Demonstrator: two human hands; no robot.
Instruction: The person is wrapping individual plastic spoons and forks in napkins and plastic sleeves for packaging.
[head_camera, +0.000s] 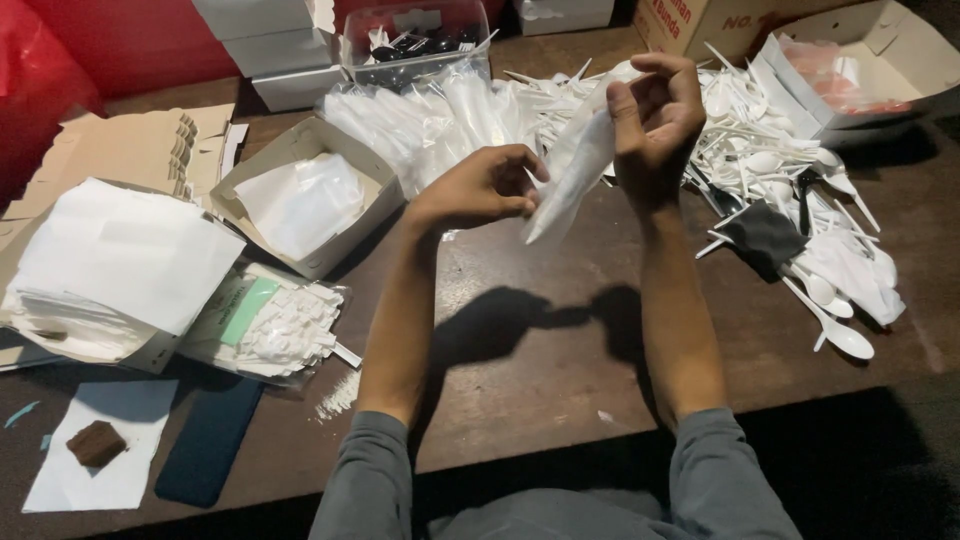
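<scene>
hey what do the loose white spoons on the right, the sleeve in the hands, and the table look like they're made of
Spoons: likely thin moulded plastic, uniform white, slightly glossy.
Sleeve, pinched by the left hand and right hand: probably thin clear plastic film; translucent, with a soft sheen.
Table: seems wood or wood laminate, brown, matt and scuffed; which one is hard to tell.

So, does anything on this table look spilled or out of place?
Yes. A small patch of white powder or crumbs lies loose on the table, beside the bag of white utensils. White plastic spoons sprawl in an untidy heap at the right.
</scene>
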